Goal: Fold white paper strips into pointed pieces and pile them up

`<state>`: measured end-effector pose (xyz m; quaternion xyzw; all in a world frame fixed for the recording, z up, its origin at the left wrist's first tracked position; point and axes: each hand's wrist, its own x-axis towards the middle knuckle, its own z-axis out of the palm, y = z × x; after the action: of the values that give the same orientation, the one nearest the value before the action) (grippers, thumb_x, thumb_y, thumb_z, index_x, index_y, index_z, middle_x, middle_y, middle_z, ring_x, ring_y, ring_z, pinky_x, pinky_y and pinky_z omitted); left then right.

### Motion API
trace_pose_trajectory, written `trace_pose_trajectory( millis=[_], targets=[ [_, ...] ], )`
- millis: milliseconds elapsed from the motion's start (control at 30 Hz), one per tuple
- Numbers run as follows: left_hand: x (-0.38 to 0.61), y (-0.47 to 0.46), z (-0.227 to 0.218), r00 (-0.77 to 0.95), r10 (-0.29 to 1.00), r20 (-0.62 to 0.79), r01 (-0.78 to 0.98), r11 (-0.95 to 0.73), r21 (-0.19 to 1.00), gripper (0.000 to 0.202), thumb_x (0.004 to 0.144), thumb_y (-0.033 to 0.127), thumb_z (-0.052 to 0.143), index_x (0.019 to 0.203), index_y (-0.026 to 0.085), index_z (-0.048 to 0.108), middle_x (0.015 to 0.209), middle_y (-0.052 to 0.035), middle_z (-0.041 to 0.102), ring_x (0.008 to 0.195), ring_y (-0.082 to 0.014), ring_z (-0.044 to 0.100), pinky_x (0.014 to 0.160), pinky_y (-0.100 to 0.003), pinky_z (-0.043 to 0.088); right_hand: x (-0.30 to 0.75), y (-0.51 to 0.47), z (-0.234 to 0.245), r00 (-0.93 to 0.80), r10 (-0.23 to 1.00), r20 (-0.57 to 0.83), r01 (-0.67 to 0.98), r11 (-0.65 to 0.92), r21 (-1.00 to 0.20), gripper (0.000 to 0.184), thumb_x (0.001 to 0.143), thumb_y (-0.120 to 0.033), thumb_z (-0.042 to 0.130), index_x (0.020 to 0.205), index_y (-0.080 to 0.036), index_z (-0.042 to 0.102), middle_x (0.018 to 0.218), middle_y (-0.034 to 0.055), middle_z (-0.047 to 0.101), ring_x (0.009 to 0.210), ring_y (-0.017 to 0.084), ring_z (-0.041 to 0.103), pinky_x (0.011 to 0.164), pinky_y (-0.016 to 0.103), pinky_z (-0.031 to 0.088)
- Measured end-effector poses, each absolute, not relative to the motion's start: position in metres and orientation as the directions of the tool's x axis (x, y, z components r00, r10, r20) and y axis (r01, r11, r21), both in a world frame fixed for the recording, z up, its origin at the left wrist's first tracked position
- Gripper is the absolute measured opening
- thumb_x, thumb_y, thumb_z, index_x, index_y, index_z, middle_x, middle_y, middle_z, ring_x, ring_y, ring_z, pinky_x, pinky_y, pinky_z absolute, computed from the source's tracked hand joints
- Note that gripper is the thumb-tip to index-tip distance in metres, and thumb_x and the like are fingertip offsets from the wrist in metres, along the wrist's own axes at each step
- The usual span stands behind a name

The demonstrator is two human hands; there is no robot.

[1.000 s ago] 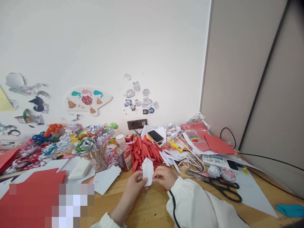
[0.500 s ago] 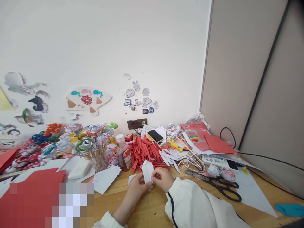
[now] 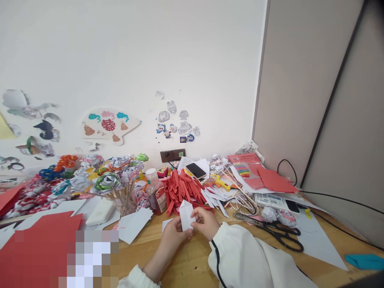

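A small folded white paper piece (image 3: 186, 213) with a pointed top stands upright between my two hands over the wooden table (image 3: 192, 260). My left hand (image 3: 174, 234) pinches its lower left side. My right hand (image 3: 206, 223), in a white sleeve, pinches its right edge. Just behind the paper lies a heap of folded red paper strips (image 3: 181, 189) and some white folded pieces (image 3: 213, 197).
A glue bottle (image 3: 156, 193) stands left of the red heap. Paper flowers on sticks (image 3: 111, 182) crowd the left. Red sheets (image 3: 39, 244) lie at front left. Black scissors (image 3: 280, 234), a phone (image 3: 196, 170), red card (image 3: 270, 180) and cables sit to the right.
The white piece looks narrower now, folded in more between the fingers. Both hands have shifted slightly. The view has dipped a little.
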<state>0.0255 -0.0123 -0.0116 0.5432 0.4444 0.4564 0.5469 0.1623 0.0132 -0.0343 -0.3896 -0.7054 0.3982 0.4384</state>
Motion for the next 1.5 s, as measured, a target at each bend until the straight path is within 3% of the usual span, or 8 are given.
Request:
trace_pose_trajectory(
  millis=[133,200,267,400,533,700,1000,1500],
  targets=[
    [0.026,-0.014,-0.007,0.148,0.988,0.036,0.014,-0.039,0.999,0.051,0.049,0.023,0.067,0.095,0.011,0.047,0.056,-0.0007,0.06,0.048,-0.0138,0.054,0.048,-0.026,0.043,0.163,0.012,-0.029,-0.295,0.904,0.311,0.149,0.365,-0.919,0.02,0.061,-0.01,0.048,0.078,-0.019,0.047,0.061,-0.0045,0.046,0.054,0.008,0.048,0.051,0.019,0.039],
    [0.024,-0.016,-0.003,0.142,0.984,0.104,0.036,-0.11,0.993,0.071,0.053,0.018,0.065,0.115,0.015,0.029,0.064,-0.0011,0.06,0.052,-0.0134,0.056,0.051,-0.026,0.044,0.165,0.013,-0.027,-0.288,0.911,0.295,0.115,0.339,-0.934,0.02,0.061,-0.01,0.048,0.079,-0.019,0.046,0.06,-0.0045,0.046,0.053,0.009,0.048,0.05,0.019,0.038],
    [0.019,-0.018,0.002,0.206,0.96,0.187,0.058,-0.203,0.977,0.081,0.055,0.011,0.062,0.121,0.022,0.017,0.078,-0.003,0.061,0.061,-0.013,0.057,0.058,-0.026,0.045,0.168,0.016,-0.025,-0.283,0.918,0.277,0.102,0.316,-0.943,0.021,0.06,-0.01,0.049,0.079,-0.018,0.045,0.059,-0.0045,0.047,0.053,0.009,0.048,0.05,0.019,0.038],
    [0.01,-0.021,0.012,0.388,0.889,0.244,0.277,-0.365,0.889,0.028,0.059,0.012,0.057,0.086,0.019,0.055,0.088,-0.0066,0.059,0.08,-0.0169,0.055,0.07,-0.027,0.042,0.173,0.02,-0.026,-0.294,0.916,0.275,0.11,0.318,-0.942,0.02,0.061,-0.012,0.051,0.08,-0.018,0.048,0.062,-0.0038,0.048,0.053,0.008,0.048,0.052,0.02,0.039],
    [0.007,-0.021,0.018,0.418,0.858,0.298,0.452,-0.481,0.752,0.004,0.062,0.018,0.057,0.064,0.017,0.06,0.076,-0.0054,0.061,0.075,-0.017,0.053,0.068,-0.025,0.04,0.174,0.019,-0.025,-0.318,0.901,0.295,0.1,0.341,-0.935,0.018,0.061,-0.014,0.052,0.079,-0.017,0.049,0.063,-0.0032,0.047,0.055,0.008,0.048,0.053,0.019,0.038],
    [0.008,-0.02,0.018,0.406,0.857,0.318,0.453,-0.491,0.744,0.01,0.064,0.025,0.057,0.06,0.016,0.061,0.07,-0.0048,0.061,0.07,-0.0163,0.053,0.065,-0.024,0.039,0.172,0.018,-0.024,-0.362,0.883,0.299,0.141,0.369,-0.919,0.013,0.061,-0.018,0.055,0.075,-0.016,0.055,0.061,-0.0028,0.049,0.054,0.008,0.046,0.052,0.019,0.037],
    [0.011,-0.007,-0.008,0.217,0.957,0.192,0.229,-0.241,0.943,0.02,0.057,0.031,0.062,0.06,0.013,0.057,0.058,-0.0015,0.059,0.056,-0.0125,0.053,0.053,-0.021,0.039,0.169,0.016,-0.024,-0.383,0.87,0.309,0.181,0.399,-0.899,0.007,0.063,-0.018,0.054,0.069,-0.015,0.057,0.061,-0.0026,0.052,0.055,0.008,0.047,0.053,0.018,0.037],
    [0.021,-0.007,-0.018,0.148,0.986,0.08,0.045,-0.088,0.995,0.024,0.057,0.034,0.062,0.061,0.014,0.049,0.05,0.0007,0.058,0.046,-0.0113,0.054,0.048,-0.022,0.041,0.162,0.014,-0.03,-0.373,0.898,0.233,0.079,0.282,-0.956,0.007,0.064,-0.016,0.052,0.071,-0.015,0.05,0.054,-0.0048,0.048,0.048,0.008,0.051,0.049,0.019,0.04]
  ],
)
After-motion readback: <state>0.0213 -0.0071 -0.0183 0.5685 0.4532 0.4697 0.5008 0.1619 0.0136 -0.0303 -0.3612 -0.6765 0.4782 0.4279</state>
